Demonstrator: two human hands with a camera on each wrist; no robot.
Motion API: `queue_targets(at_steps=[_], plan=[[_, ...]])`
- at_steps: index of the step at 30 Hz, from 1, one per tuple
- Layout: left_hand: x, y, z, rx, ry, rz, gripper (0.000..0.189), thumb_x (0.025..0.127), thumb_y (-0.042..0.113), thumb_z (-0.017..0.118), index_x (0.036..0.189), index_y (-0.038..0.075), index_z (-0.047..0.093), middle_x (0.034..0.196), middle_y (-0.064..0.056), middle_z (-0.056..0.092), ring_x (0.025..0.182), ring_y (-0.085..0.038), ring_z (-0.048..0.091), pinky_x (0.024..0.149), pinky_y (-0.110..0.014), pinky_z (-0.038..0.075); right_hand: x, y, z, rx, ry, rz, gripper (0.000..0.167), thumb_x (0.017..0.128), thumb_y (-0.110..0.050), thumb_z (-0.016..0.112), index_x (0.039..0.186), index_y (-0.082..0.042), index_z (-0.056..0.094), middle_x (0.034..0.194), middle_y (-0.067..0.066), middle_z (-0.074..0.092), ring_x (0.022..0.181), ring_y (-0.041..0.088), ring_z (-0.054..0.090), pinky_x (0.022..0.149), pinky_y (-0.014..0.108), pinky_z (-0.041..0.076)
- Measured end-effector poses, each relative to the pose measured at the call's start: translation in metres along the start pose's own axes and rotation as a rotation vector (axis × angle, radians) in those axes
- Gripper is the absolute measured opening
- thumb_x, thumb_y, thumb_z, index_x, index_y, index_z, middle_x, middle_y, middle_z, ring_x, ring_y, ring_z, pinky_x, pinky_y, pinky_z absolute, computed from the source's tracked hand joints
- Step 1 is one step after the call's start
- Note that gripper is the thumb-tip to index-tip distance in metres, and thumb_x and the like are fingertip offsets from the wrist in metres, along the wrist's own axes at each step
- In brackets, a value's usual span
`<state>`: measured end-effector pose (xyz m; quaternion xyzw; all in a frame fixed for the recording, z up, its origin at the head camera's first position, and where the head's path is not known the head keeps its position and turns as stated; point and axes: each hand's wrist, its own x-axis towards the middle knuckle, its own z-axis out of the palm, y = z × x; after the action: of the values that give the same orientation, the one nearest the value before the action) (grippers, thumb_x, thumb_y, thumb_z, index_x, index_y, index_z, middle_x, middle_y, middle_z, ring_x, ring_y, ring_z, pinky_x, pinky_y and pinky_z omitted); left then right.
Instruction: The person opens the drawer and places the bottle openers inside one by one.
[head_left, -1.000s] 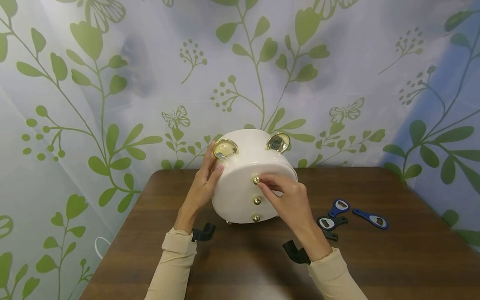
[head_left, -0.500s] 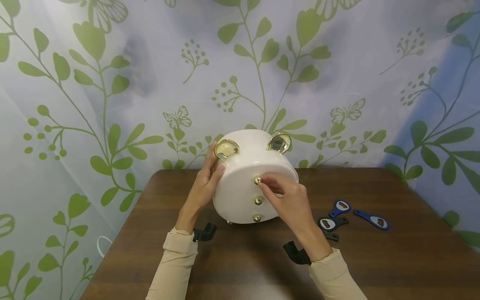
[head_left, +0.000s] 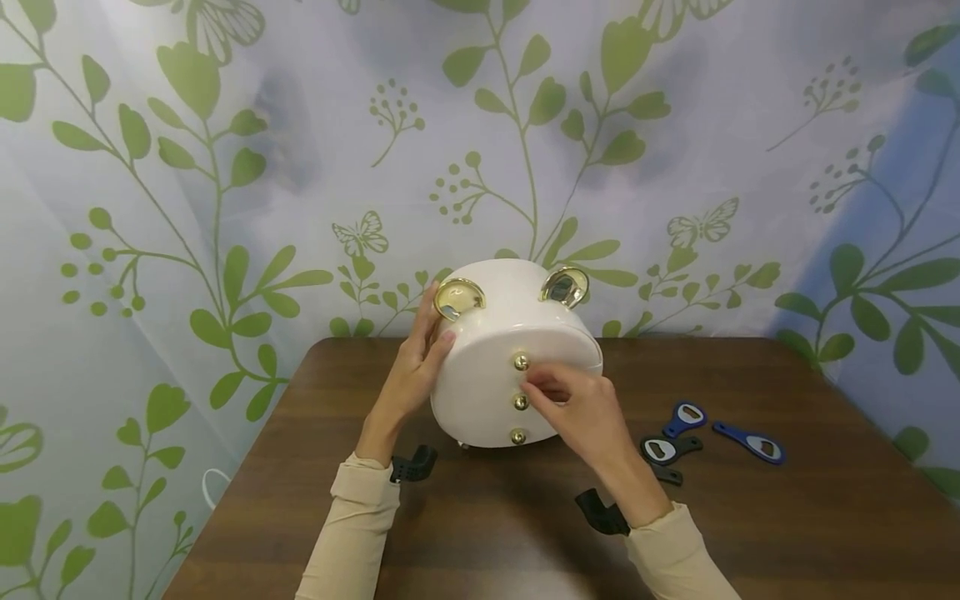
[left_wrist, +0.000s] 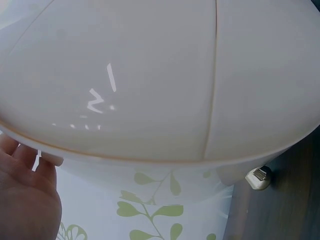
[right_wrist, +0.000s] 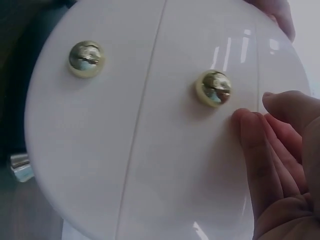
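A white rounded box [head_left: 480, 408] stands on the table, with two gold ears [head_left: 461, 298] on top. Down its front run three gold knobs, an upper knob [head_left: 521, 362], a middle knob [head_left: 521, 402] and a lower knob [head_left: 517, 437]. Thin seams [right_wrist: 142, 100] divide the front between them. My left hand [head_left: 412, 367] holds the box's left side, thumb at the front edge and fingers along the side below the left ear. My right hand [head_left: 581, 408] hovers at the front beside the upper and middle knobs, fingertips close together with nothing in them. In the right wrist view it hides the upper knob.
Right of the box lie several bottle openers: a blue one [head_left: 684, 417], another blue one [head_left: 750, 442] farther right, and dark ones [head_left: 662, 450]. The brown table [head_left: 480, 533] ends at a leaf-printed curtain [head_left: 300, 167]. A small foot [left_wrist: 258, 177] shows under the box.
My right fingers have come off the upper knob and dropped slightly, toward the middle knob. My left hand keeps its hold on the box. The head view has shifted a little.
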<state>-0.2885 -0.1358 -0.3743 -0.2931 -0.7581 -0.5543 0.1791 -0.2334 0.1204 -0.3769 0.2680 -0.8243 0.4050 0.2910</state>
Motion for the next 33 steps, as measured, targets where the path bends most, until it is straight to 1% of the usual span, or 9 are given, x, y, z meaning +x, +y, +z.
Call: queue_targets(at_steps=[4, 12, 16, 19, 23, 26, 30, 33], plan=[[0.0, 0.001, 0.0, 0.002, 0.002, -0.004, 0.072, 0.11, 0.017, 0.047, 0.167, 0.039, 0.008, 0.164, -0.01, 0.037, 0.153, -0.022, 0.033, 0.12, -0.054, 0.03, -0.001, 0.003, 0.003, -0.029, -0.027, -0.009, 0.011, 0.086, -0.01, 0.085, 0.093, -0.013, 0.078, 0.087, -0.002, 0.079, 0.078, 0.01, 0.076, 0.07, 0.027, 0.06], [0.002, 0.003, 0.001, 0.001, -0.002, -0.009, 0.073, 0.11, 0.018, 0.048, 0.166, 0.041, 0.008, 0.165, -0.009, 0.034, 0.154, -0.021, 0.03, 0.121, -0.054, 0.028, -0.004, 0.006, 0.005, -0.088, -0.02, -0.065, 0.014, 0.082, -0.007, 0.087, 0.09, -0.011, 0.077, 0.087, -0.002, 0.078, 0.079, 0.012, 0.077, 0.069, 0.027, 0.06], [0.002, 0.002, 0.001, 0.0, -0.003, -0.015, 0.073, 0.11, 0.018, 0.048, 0.166, 0.043, 0.008, 0.166, -0.009, 0.032, 0.155, -0.02, 0.029, 0.121, -0.054, 0.027, -0.006, 0.008, 0.005, -0.134, -0.027, -0.076, 0.013, 0.082, -0.009, 0.088, 0.089, -0.012, 0.078, 0.087, -0.002, 0.078, 0.079, 0.012, 0.076, 0.069, 0.028, 0.061], [0.002, 0.001, 0.001, 0.002, -0.001, -0.011, 0.073, 0.11, 0.018, 0.048, 0.166, 0.042, 0.008, 0.165, -0.009, 0.034, 0.154, -0.021, 0.03, 0.122, -0.054, 0.027, -0.008, 0.008, 0.005, -0.152, -0.044, -0.057, 0.011, 0.082, -0.012, 0.088, 0.087, -0.014, 0.079, 0.085, -0.004, 0.077, 0.077, 0.011, 0.076, 0.069, 0.028, 0.061], [0.001, 0.0, 0.001, 0.006, 0.003, -0.007, 0.073, 0.11, 0.017, 0.048, 0.166, 0.041, 0.009, 0.164, -0.011, 0.037, 0.154, -0.022, 0.031, 0.121, -0.054, 0.028, -0.01, 0.009, 0.006, -0.148, -0.067, -0.023, 0.01, 0.082, -0.014, 0.089, 0.086, -0.015, 0.08, 0.084, -0.006, 0.076, 0.075, 0.01, 0.075, 0.069, 0.029, 0.06], [0.0, -0.001, 0.001, 0.007, 0.003, -0.011, 0.072, 0.11, 0.017, 0.048, 0.166, 0.041, 0.009, 0.164, -0.011, 0.037, 0.153, -0.022, 0.032, 0.121, -0.054, 0.029, -0.01, 0.009, 0.007, -0.139, -0.077, -0.005, 0.009, 0.083, -0.014, 0.088, 0.086, -0.016, 0.08, 0.083, -0.007, 0.076, 0.075, 0.009, 0.075, 0.069, 0.029, 0.06], [0.001, -0.001, 0.001, -0.002, -0.001, -0.01, 0.072, 0.11, 0.017, 0.048, 0.167, 0.036, 0.009, 0.164, -0.012, 0.036, 0.153, -0.024, 0.032, 0.12, -0.055, 0.029, -0.01, 0.008, 0.007, -0.11, -0.094, 0.036, 0.009, 0.083, -0.014, 0.088, 0.085, -0.015, 0.079, 0.083, -0.007, 0.077, 0.074, 0.009, 0.075, 0.068, 0.028, 0.06], [0.001, -0.001, 0.001, -0.005, -0.003, -0.009, 0.071, 0.11, 0.017, 0.048, 0.167, 0.034, 0.009, 0.164, -0.012, 0.037, 0.153, -0.024, 0.033, 0.12, -0.055, 0.03, -0.011, 0.007, 0.007, -0.092, -0.109, 0.067, 0.01, 0.083, -0.014, 0.088, 0.086, -0.014, 0.078, 0.083, -0.005, 0.078, 0.075, 0.009, 0.076, 0.069, 0.028, 0.06]])
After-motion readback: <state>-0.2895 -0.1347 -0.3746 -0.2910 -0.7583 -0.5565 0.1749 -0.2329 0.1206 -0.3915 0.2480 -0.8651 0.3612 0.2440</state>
